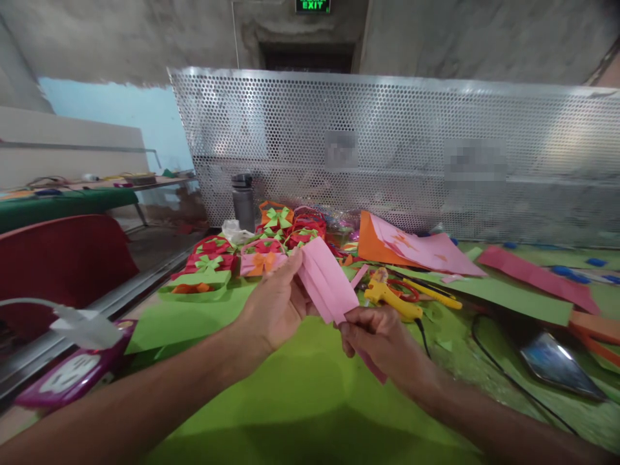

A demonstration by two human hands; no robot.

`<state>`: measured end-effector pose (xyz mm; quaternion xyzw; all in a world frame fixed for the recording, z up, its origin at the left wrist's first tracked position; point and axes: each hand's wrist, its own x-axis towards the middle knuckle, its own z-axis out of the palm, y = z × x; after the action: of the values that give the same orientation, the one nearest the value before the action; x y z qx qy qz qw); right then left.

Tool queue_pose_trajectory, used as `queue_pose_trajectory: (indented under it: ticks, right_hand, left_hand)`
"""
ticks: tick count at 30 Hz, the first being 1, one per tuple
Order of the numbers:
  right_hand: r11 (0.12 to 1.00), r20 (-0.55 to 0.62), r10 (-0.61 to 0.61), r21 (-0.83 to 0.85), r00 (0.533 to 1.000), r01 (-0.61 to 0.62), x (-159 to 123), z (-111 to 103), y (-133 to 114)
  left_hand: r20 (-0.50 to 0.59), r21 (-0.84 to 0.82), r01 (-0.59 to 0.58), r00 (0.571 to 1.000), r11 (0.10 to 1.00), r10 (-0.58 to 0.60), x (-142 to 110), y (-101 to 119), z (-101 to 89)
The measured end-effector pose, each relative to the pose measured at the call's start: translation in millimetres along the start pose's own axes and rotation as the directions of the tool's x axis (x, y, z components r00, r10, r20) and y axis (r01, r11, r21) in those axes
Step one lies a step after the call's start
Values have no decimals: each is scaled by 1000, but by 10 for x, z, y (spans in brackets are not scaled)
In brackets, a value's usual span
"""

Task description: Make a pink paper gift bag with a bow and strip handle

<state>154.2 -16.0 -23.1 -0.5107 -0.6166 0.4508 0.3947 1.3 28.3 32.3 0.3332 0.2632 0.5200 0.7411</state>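
Observation:
Both my hands hold a folded pink paper strip (325, 279) above the green table cover (271, 394). My left hand (274, 307) pinches its upper left end, fingers closed on it. My right hand (378, 336) is closed around its lower end, and a bit of pink sticks out below the fist. A yellow glue gun (390, 296) lies just beyond my right hand, close to the paper.
Finished paper baskets in red, green and orange (252, 248) are piled at the back, beside a grey bottle (243, 200). Pink and orange sheets (416, 248), scissors (404, 289), a phone (557, 361) with a black cable lie right. A perforated metal screen (387, 148) stands behind. A purple device (72, 371) sits left.

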Motion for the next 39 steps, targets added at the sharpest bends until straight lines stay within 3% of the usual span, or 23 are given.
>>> queue_pose_trajectory:
  ticks: [6, 15, 23, 29, 33, 39]
  right_hand:
    - [1000, -20, -5, -1, 1000, 5, -15, 14, -37]
    - [990, -32, -3, 141, 999, 8, -18, 2, -121]
    - [984, -89, 33, 176, 995, -17, -6, 22, -76]
    - [987, -106, 40, 161, 994, -23, 33, 10, 50]
    - [984, -97, 24, 180, 995, -7, 47, -4, 94]
    - [977, -80, 7, 211, 997, 10, 55, 1, 78]
  left_hand:
    - [-13, 8, 17, 1000, 1000, -17, -7, 0, 11]
    - [5, 13, 18, 1000, 1000, -18, -28, -4, 21]
    - [-21, 26, 0, 1000, 1000, 1, -16, 2, 29]
    - [42, 95, -55, 998, 994, 51, 2, -1, -12]
    - [-16, 99, -105, 994, 990, 107, 32, 7, -50]
    - [-81, 38, -95, 992, 995, 98, 44, 10, -53]
